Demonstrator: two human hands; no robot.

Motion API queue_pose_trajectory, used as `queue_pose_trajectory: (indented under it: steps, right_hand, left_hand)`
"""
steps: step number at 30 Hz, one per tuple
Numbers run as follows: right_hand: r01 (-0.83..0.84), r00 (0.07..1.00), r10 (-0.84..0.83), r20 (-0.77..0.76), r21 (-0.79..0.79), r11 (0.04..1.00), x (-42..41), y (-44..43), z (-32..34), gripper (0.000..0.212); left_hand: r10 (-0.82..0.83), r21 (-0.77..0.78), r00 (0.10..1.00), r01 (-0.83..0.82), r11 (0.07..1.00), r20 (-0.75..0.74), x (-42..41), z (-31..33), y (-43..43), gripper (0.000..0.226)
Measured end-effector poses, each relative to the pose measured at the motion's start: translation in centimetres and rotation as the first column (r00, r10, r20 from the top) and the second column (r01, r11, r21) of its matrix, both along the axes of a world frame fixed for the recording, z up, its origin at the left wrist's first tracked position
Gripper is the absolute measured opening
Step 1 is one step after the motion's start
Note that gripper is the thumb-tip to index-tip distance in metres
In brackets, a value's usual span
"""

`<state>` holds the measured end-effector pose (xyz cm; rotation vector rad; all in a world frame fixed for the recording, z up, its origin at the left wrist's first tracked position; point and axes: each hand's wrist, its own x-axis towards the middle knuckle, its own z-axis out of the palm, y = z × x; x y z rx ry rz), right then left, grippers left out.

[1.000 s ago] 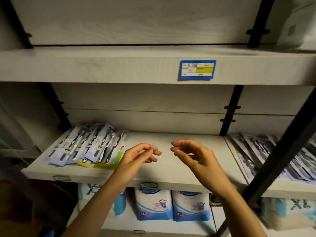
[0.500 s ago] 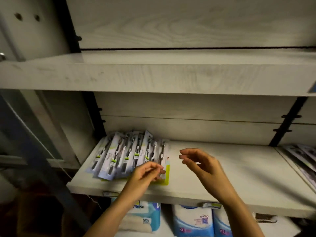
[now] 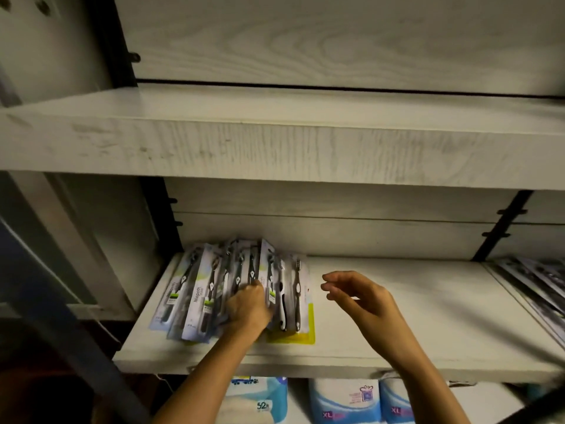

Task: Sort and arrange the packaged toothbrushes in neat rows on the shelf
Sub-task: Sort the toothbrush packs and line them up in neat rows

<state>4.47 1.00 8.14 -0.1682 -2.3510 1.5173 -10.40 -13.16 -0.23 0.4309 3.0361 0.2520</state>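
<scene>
Here the left hand (image 3: 249, 307) grips the toothbrush packs (image 3: 197, 298); the right hand (image 3: 363, 298) hovers beside them, loose-fingered, empty.

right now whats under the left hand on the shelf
The left hand rests on the fanned toothbrush packs lying on the shelf. Its fingers dig in among them; how many packs it covers, or whether it grips one, is hidden.
</scene>
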Motion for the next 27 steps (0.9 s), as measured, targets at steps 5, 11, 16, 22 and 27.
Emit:
queue_pose_trajectory:
  steps: [5, 11, 16, 22, 27]
  right_hand:
    - [-0.009, 1.000, 0.009, -0.015, -0.022, 1.000, -0.4, 0.4, 0.1, 0.016]
    - [-0.011, 0.999, 0.013, 0.035, -0.036, 0.999, -1.0, 0.7, -0.9, 0.017]
    - [0.002, 0.979, 0.023, 0.203, -0.119, 0.993, -2.8, -0.3, -3.0, 0.019]
    - [-0.102, 0.962, 0.190, 0.198, -0.387, 0.916, -3.6, -3.4, -3.3, 0.015]
    - [-0.044, 0.968, 0.151, 0.203, -0.452, 0.891, -4.0, -3.7, -3.9, 0.027]
  left_hand:
    - [0.044, 0.038, 0.997, -0.047, 0.998, 0.065, -0.8, -0.5, 0.9, 0.031]
    - [0.038, 0.285, 0.999, -0.044, 0.957, 0.028, -0.5, -0.1, -1.0, 0.005]
    - [-0.081, 0.854, 0.985, -0.092, 0.513, 0.155, 2.6, 1.0, -4.1, 0.011]
    - [-0.257, 0.918, 0.900, -0.279, 0.282, 0.353, 7.0, 2.3, -4.0, 0.013]
    - [-0.282, 0.897, 0.898, -0.216, 0.385, 0.337, 6.6, 3.3, -5.1, 0.010]
